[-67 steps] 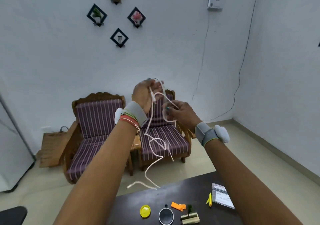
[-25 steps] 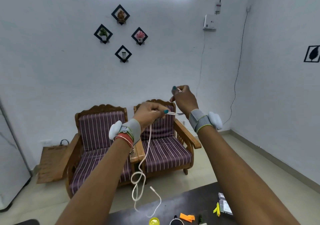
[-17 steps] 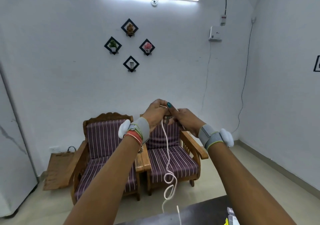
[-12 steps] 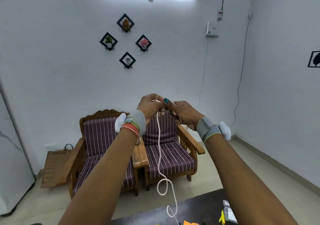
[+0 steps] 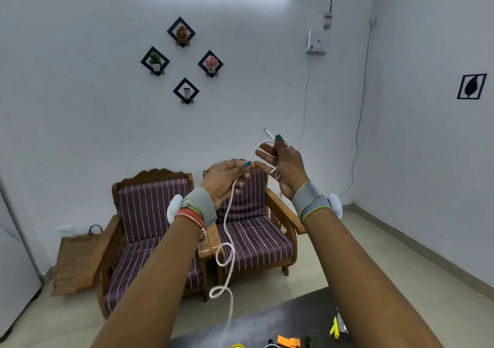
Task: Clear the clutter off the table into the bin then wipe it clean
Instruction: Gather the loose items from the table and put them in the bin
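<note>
Both my hands are raised in front of me with a white cable (image 5: 226, 243) between them. My left hand (image 5: 227, 180) pinches the cable between thumb and fingers, and the rest hangs down in loose loops toward the dark table (image 5: 270, 323). My right hand (image 5: 283, 165) has the cable looped around its spread fingers, with the plug end sticking up past the thumb. On the table's bottom edge lie an orange scrap (image 5: 288, 341) and a yellow piece (image 5: 334, 330), partly cut off by the frame.
Two wooden armchairs with striped purple cushions (image 5: 251, 238) stand against the white wall behind the table. A brown paper bag (image 5: 72, 264) leans at the left. My right forearm hides part of the table. No bin is in view.
My hands were joined at the cable's top; now the right hand has lifted away with a loop around its fingers. The camera tilted down slightly, showing more of the table.
</note>
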Available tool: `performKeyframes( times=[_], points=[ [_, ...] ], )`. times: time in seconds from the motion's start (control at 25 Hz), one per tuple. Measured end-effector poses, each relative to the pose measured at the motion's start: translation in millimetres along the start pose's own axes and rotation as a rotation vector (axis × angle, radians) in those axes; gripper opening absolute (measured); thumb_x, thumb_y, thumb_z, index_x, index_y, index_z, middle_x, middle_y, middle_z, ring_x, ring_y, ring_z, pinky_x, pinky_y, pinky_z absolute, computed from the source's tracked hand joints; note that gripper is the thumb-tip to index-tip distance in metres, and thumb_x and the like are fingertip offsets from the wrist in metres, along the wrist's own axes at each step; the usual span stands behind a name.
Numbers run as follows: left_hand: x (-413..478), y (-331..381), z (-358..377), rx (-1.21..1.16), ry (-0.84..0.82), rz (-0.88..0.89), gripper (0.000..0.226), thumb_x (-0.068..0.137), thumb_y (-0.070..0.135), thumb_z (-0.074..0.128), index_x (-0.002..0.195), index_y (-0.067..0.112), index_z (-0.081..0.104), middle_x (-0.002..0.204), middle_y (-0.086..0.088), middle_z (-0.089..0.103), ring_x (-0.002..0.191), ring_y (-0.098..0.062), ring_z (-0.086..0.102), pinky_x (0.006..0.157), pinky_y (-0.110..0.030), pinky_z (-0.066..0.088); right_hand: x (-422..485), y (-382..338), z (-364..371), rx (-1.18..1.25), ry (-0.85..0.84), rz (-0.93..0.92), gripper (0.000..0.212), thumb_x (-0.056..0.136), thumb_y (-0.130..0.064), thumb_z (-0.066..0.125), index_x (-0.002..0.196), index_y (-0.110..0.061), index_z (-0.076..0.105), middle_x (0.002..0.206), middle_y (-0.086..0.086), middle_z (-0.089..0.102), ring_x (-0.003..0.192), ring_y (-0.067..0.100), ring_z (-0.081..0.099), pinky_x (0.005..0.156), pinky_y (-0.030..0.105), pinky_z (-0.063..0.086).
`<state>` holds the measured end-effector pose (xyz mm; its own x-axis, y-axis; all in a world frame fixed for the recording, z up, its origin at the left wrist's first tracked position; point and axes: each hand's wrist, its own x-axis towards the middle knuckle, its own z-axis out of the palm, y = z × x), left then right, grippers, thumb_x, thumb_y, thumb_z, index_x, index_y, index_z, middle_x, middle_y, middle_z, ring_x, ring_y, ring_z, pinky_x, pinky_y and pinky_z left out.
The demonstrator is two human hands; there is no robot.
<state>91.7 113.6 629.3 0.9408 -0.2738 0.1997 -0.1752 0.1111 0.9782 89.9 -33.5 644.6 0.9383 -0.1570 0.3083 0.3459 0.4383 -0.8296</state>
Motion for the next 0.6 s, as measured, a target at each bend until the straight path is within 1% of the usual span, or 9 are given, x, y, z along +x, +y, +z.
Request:
performKeyframes(
  times=[0.08, 0.16, 0.2, 0.24, 0.28, 0.32, 0.4, 0.52, 0.6],
  points=[
    [-2.8, -13.3, -0.7, -0.015, 0.028, -0.041, 0.016, 0.094, 0.017, 0.055, 0.092, 0.007, 0.067, 0.067, -0.001, 0.05, 0.049, -0.007, 0.042, 0.043, -0.016, 0.037, 2.4, -2.9, -1.6, 0.148, 0.054, 0.031, 0.026, 0.103, -0.031, 0.037, 0.085, -0.014, 0.045, 0.119, 0.024, 0.062, 0.106, 0.035, 0.064, 0.083, 0.043, 0.056],
    [-2.6, -21.5, 6.4, -0.01, 0.034, -0.065, 0.017, 0.094, 0.017, 0.056, 0.09, 0.006, 0.068, 0.065, -0.001, 0.049, 0.047, -0.007, 0.042, 0.043, -0.016, 0.037, 2.1, -2.3, -0.8, 0.213, 0.044, 0.081, 0.031, 0.105, -0.032, 0.032, 0.078, -0.017, 0.038, 0.124, 0.025, 0.06, 0.115, 0.038, 0.059, 0.095, 0.051, 0.048],
    [-1.5, -23.6, 11.8, 0.007, 0.032, -0.075, 0.017, 0.094, 0.017, 0.058, 0.088, 0.006, 0.069, 0.064, -0.001, 0.049, 0.045, -0.006, 0.043, 0.041, -0.015, 0.037, 2.6, -0.2, 0.1, 0.274, 0.039, 0.103, 0.033, 0.105, -0.033, 0.03, 0.076, -0.017, 0.037, 0.118, 0.023, 0.064, 0.108, 0.036, 0.062, 0.093, 0.051, 0.048],
    [-0.9, -23.7, 17.0, 0.03, 0.025, -0.084, 0.017, 0.093, 0.017, 0.059, 0.085, 0.006, 0.069, 0.062, -0.001, 0.049, 0.043, -0.005, 0.043, 0.04, -0.014, 0.036, 3.1, 1.6, 0.9, 0.347, 0.055, 0.112, 0.034, 0.105, -0.033, 0.03, 0.075, -0.017, 0.037, 0.104, 0.017, 0.069, 0.091, 0.032, 0.066, 0.084, 0.045, 0.052],
    [-1.3, -24.0, 20.0, 0.052, 0.012, -0.09, 0.018, 0.093, 0.018, 0.06, 0.084, 0.006, 0.07, 0.061, 0.0, 0.05, 0.041, -0.004, 0.043, 0.039, -0.014, 0.036, 3.7, 2.3, 2.1, 0.387, 0.09, 0.114, 0.034, 0.105, -0.034, 0.031, 0.075, -0.017, 0.037, 0.084, 0.009, 0.068, 0.068, 0.023, 0.063, 0.068, 0.035, 0.052],
    [-2.3, -24.0, 20.1, 0.078, -0.009, -0.098, 0.018, 0.092, 0.02, 0.061, 0.082, 0.007, 0.07, 0.06, 0.001, 0.05, 0.04, -0.003, 0.043, 0.039, -0.014, 0.036, 5.1, 1.3, 1.9, 0.373, 0.139, 0.102, 0.035, 0.104, -0.036, 0.031, 0.075, -0.018, 0.037, 0.068, 0.002, 0.06, 0.05, 0.013, 0.051, 0.053, 0.025, 0.044],
    [-7.2, -23.5, 11.7, 0.159, -0.044, -0.124, 0.02, 0.091, 0.024, 0.062, 0.082, 0.01, 0.072, 0.06, 0.003, 0.052, 0.043, -0.004, 0.044, 0.041, -0.015, 0.036, 11.3, 0.4, -5.6, 0.159, 0.259, 0.036, 0.034, 0.103, -0.04, 0.033, 0.077, -0.018, 0.039, 0.065, -0.002, 0.044, 0.043, 0.007, 0.032, 0.042, 0.02, 0.029],
    [-9.4, -20.6, -3.0, 0.171, -0.006, -0.113, 0.016, 0.092, 0.014, 0.058, 0.085, 0.011, 0.072, 0.065, 0.0, 0.056, 0.055, -0.009, 0.045, 0.046, -0.018, 0.038, 18.2, -1.5, -22.4, -0.306, 0.374, -0.053, 0.033, 0.1, -0.043, 0.039, 0.092, -0.012, 0.045, 0.078, 0.004, 0.047, 0.054, 0.011, 0.036, 0.055, 0.029, 0.036],
    [-4.5, -9.0, 1.0, 0.05, 0.077, -0.025, 0.022, 0.094, -0.001, 0.048, 0.089, 0.007, 0.068, 0.07, -0.005, 0.056, 0.061, -0.012, 0.046, 0.049, -0.019, 0.04, 15.3, 2.2, -24.7, -0.488, 0.306, -0.071, 0.037, 0.094, -0.049, 0.048, 0.095, -0.012, 0.044, 0.084, 0.006, 0.049, 0.058, 0.012, 0.037, 0.062, 0.031, 0.036]
  ],
)
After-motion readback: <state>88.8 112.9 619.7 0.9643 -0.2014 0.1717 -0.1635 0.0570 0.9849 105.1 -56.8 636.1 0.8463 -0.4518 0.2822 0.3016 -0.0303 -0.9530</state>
